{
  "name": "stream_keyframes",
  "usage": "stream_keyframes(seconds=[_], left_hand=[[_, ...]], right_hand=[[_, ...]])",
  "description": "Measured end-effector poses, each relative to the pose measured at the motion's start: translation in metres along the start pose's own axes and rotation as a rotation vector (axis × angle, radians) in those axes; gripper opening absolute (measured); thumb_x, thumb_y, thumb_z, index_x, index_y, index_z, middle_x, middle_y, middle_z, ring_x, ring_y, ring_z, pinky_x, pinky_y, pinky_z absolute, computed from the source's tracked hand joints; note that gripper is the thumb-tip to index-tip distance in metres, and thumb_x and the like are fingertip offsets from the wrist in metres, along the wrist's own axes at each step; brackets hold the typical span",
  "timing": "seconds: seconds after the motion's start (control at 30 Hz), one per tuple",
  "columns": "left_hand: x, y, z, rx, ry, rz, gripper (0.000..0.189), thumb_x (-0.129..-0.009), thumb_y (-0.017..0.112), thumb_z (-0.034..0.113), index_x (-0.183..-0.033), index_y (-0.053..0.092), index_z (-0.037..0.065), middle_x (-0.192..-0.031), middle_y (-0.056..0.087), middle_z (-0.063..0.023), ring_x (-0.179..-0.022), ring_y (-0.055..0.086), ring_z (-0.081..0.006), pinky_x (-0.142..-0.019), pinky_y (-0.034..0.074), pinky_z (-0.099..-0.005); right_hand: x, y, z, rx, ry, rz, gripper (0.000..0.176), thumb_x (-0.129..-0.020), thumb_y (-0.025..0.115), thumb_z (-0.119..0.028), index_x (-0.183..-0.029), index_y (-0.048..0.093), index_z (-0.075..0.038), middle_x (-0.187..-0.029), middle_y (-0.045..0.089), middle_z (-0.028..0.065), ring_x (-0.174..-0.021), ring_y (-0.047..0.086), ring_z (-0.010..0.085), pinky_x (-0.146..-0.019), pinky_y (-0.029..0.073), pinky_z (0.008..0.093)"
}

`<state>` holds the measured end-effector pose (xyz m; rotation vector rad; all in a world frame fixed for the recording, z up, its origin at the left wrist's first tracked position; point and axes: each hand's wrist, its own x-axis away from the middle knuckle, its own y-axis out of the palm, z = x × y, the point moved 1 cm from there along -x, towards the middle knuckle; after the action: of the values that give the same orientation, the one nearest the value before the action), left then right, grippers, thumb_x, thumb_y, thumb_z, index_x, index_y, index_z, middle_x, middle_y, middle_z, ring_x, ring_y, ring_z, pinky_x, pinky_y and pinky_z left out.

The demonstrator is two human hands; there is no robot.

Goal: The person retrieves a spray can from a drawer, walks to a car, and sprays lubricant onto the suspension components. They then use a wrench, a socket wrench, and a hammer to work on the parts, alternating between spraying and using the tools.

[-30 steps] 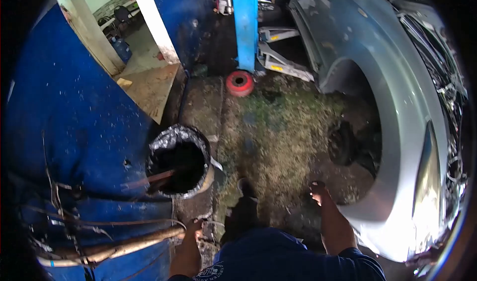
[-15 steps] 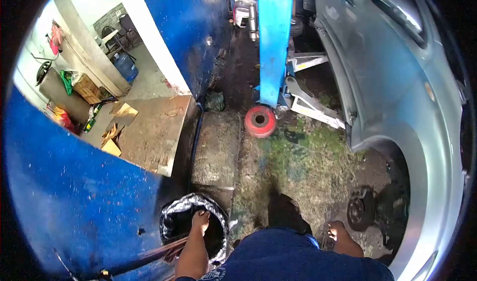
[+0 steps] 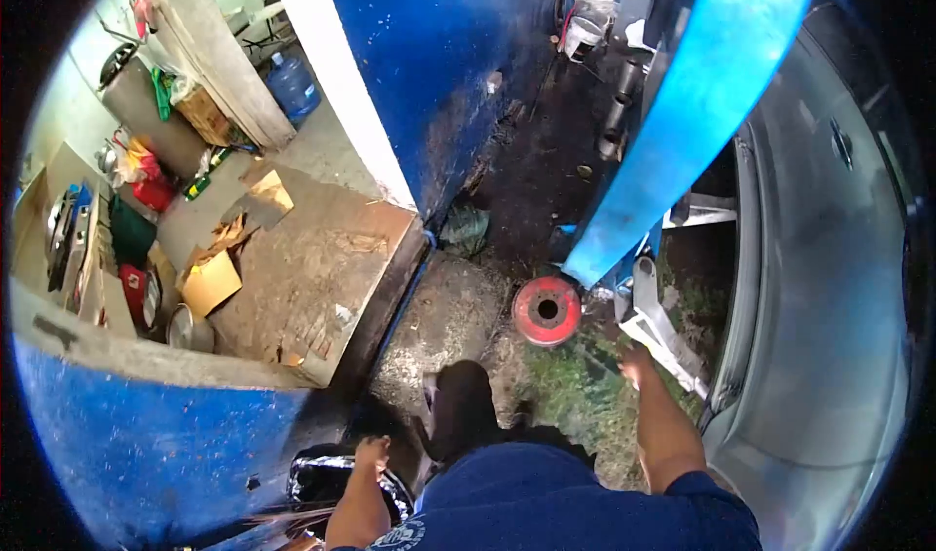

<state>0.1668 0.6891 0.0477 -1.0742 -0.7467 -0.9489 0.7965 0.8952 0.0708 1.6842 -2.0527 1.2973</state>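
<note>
My left hand [image 3: 372, 452] hangs over the rim of a bin lined with shiny black plastic [image 3: 322, 463], at the lower left. Its fingers are loosely bent and somewhat apart, with nothing visible in them. My right hand [image 3: 635, 365] is out in front on the right, above the mossy ground and near a white lift arm [image 3: 665, 341]. Its fingers are slightly blurred and loosely spread, and I see nothing in them. A red round disc with a central hole [image 3: 531, 325] lies at the foot of the blue lift post [image 3: 673, 132].
A silver-grey car [image 3: 829, 288] fills the right side. To the left runs a blue wall [image 3: 156, 424] with an opening and a worn wooden board [image 3: 312, 258] bearing torn cardboard [image 3: 212, 283]. A concrete slab [image 3: 429, 327] lies ahead, with a dark narrow passage [image 3: 546, 161] beyond.
I have moved forward and the view has turned left. The red disc and lift post are nearer, and the bin has dropped lower. My right hand has swung forward; one leg has stepped onto the slab.
</note>
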Motion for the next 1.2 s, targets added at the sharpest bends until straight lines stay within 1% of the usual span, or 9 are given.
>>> stream_keyframes(seconds=[0.17,0.27,0.4,0.67,0.73,0.87,1.07,1.13,1.2], left_hand=[[0.017,0.021,0.137,0.109,0.087,0.160,0.036,-0.087,0.065,0.029,-0.112,0.058,0.005,-0.086,0.063,-0.0075,-0.062,0.058,-0.0186,-0.051,0.047,-0.0357],[-0.062,0.008,0.196,-0.146,-0.013,-0.146,0.028,-0.086,0.066,0.029,-0.100,0.058,0.006,-0.074,0.060,-0.0070,-0.052,0.054,-0.0186,-0.042,0.040,-0.0360],[-0.086,0.027,0.310,0.014,-0.026,-0.002,0.020,-0.087,0.064,0.027,-0.089,0.058,0.007,-0.065,0.056,-0.0073,-0.044,0.048,-0.0192,-0.037,0.035,-0.0365],[-0.069,0.015,0.564,0.048,0.545,0.010,0.037,-0.086,0.067,0.020,-0.114,0.055,-0.002,-0.092,0.063,-0.0106,-0.068,0.056,-0.0155,-0.062,0.045,-0.0290],[-0.085,0.018,0.596,0.159,0.639,-0.044,0.040,-0.085,0.069,0.019,-0.116,0.055,-0.002,-0.090,0.063,-0.0099,-0.069,0.056,-0.0148,-0.062,0.045,-0.0277],[-0.059,0.057,0.657,0.222,0.491,-0.248,0.044,-0.084,0.071,0.017,-0.120,0.053,0.002,-0.083,0.063,-0.0056,-0.066,0.055,-0.0111,-0.054,0.039,-0.0241],[-0.065,0.157,0.786,-0.069,0.708,-0.181,0.044,-0.085,0.063,0.021,-0.122,0.052,0.002,-0.083,0.064,-0.0079,-0.066,0.057,-0.0141,-0.052,0.042,-0.0253],[-0.075,0.204,0.841,0.033,0.572,-0.211,0.046,-0.084,0.066,0.022,-0.123,0.051,0.004,-0.086,0.065,-0.0103,-0.069,0.060,-0.0172,-0.053,0.044,-0.0258],[-0.192,0.244,0.883,0.253,0.614,-0.590,0.045,-0.083,0.067,0.021,-0.123,0.052,0.005,-0.091,0.066,-0.0123,-0.072,0.062,-0.0196,-0.056,0.047,-0.0293]], right_hand=[[-0.160,0.058,-0.163,-0.086,-0.375,0.031,0.023,-0.090,0.062,-0.023,-0.105,0.060,-0.006,-0.076,0.057,0.0024,-0.060,0.051,0.0110,-0.049,0.042,0.0288],[-0.145,0.075,-0.299,-0.203,-0.240,-0.205,0.025,-0.084,0.067,-0.021,-0.104,0.061,-0.009,-0.071,0.055,0.0025,-0.059,0.049,0.0121,-0.047,0.041,0.0275],[-0.210,0.102,-0.375,-0.017,-0.216,-0.104,0.026,-0.085,0.063,-0.028,-0.094,0.064,-0.005,-0.076,0.062,0.0110,-0.067,0.059,0.0222,-0.055,0.047,0.0357],[-0.276,0.097,-0.477,0.543,-0.318,-0.063,0.039,-0.087,0.058,-0.032,-0.119,0.059,-0.009,-0.107,0.065,0.0192,-0.095,0.063,0.0354,-0.082,0.048,0.0435],[-0.348,0.111,-0.464,1.394,-0.469,-0.403,0.048,-0.096,0.044,-0.032,-0.138,0.043,-0.011,-0.134,0.051,0.0181,-0.119,0.052,0.0358,-0.097,0.045,0.0459],[-0.379,0.061,-0.491,0.331,-0.226,-0.089,0.043,-0.082,0.056,-0.020,-0.125,0.050,-0.020,-0.104,0.065,0.0139,-0.092,0.063,0.0293,-0.070,0.050,0.0445],[-0.535,0.033,-0.499,-0.689,0.154,-0.265,0.021,-0.086,0.057,-0.033,-0.102,0.061,-0.019,-0.083,0.065,0.0064,-0.072,0.060,0.0232,-0.057,0.046,0.0435],[-0.620,0.028,-0.491,-0.939,0.205,-0.500,0.021,-0.087,0.058,-0.037,-0.094,0.064,-0.018,-0.076,0.065,0.0039,-0.065,0.059,0.0212,-0.053,0.045,0.0432],[-0.664,0.001,-0.549,-0.537,0.276,-0.249,0.021,-0.087,0.059,-0.037,-0.093,0.064,-0.018,-0.075,0.065,0.0012,-0.070,0.060,0.0195,-0.054,0.045,0.0405]])
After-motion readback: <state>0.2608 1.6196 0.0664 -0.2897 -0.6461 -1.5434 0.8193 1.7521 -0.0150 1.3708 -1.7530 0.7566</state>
